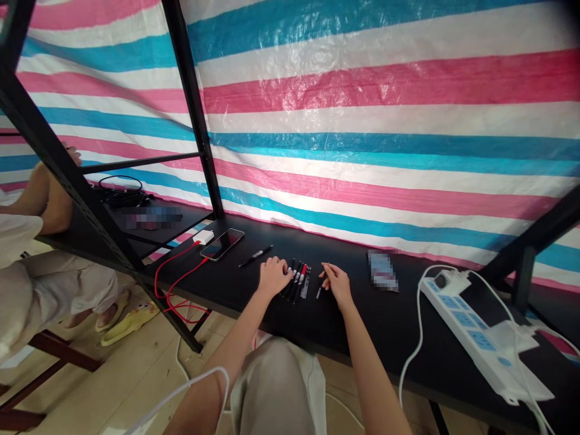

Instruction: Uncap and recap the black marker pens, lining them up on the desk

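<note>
Two forearms (pixel 233 338); right grip (pixel 336 283) pinching one pen (pixel 319 293); left grip (pixel 274 277) on pen row (pixel 297 278) (hold unclear); one marker (pixel 256 256) apart.

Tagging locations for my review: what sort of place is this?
Probably a makeshift indoor workspace: striped plastic sheeting hangs behind a black tabletop, with a dark metal post rising beside it and a white power strip lying on it.

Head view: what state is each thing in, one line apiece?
Left hand: on the left end of the pen row.
Right hand: fingers pinched on a slim pen.
Pen row: lying side by side on the black tabletop.
Lone pen: lying apart.
Phone: flat, screen up and dark, red cable plugged in.
Power strip: plug at far end, several sockets free.
Black cable: coiled.
</note>
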### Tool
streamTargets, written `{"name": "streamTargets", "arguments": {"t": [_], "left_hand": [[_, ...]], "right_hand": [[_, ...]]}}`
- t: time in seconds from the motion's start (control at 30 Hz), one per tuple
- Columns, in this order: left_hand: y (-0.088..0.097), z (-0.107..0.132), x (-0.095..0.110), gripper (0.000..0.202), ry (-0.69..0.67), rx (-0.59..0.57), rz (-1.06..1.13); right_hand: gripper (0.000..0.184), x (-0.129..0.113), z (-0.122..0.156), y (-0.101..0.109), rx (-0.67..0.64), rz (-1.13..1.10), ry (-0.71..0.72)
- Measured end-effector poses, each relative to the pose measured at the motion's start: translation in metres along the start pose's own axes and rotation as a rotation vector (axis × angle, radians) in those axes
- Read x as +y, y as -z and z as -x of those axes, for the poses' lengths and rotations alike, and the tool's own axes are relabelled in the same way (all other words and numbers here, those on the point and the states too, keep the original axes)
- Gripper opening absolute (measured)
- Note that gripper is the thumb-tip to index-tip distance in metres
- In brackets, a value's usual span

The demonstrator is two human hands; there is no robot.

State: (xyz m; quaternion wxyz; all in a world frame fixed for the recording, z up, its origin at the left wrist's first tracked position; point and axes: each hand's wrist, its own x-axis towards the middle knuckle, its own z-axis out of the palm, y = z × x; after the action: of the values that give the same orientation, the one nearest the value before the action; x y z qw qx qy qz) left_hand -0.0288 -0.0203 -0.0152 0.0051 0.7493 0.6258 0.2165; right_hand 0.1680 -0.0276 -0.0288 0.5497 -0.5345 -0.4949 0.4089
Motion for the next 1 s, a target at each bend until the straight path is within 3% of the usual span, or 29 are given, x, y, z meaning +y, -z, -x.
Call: {"name": "streamTargets", "arguments": {"t": [0.2, 0.4, 0.57, 0.7, 0.8, 1.0], "left_hand": [[-0.002, 0.000, -0.001, 0.026, -0.036, 0.004, 0.011], [-0.002, -0.001, 0.000, 0.027, -0.043, 0.005, -0.011], [0.003, -0.002, -0.008, 0.016, 0.130, 0.182, -0.079], [0.002, -0.007, -0.024, 0.028, 0.330, 0.331, -0.139], [-0.002, -0.011, -0.031, 0.042, 0.376, 0.316, -0.176], [-0.004, -0.012, -0.028, 0.045, 0.272, 0.237, -0.221]], "right_hand": [[0.042, 0.002, 0.002, -0.002, -0.112, 0.246, 0.078], [0.031, 0.000, 0.003, -0.001, -0.167, 0.340, 0.151], [0.030, 0.000, 0.004, -0.001, -0.171, 0.305, 0.157], [0.032, -0.001, 0.006, -0.001, -0.165, 0.261, 0.139], [0.038, -0.002, 0.006, -0.001, -0.157, 0.199, 0.104], [0.042, -0.001, 0.002, 0.000, -0.186, 0.119, 0.055]]}}
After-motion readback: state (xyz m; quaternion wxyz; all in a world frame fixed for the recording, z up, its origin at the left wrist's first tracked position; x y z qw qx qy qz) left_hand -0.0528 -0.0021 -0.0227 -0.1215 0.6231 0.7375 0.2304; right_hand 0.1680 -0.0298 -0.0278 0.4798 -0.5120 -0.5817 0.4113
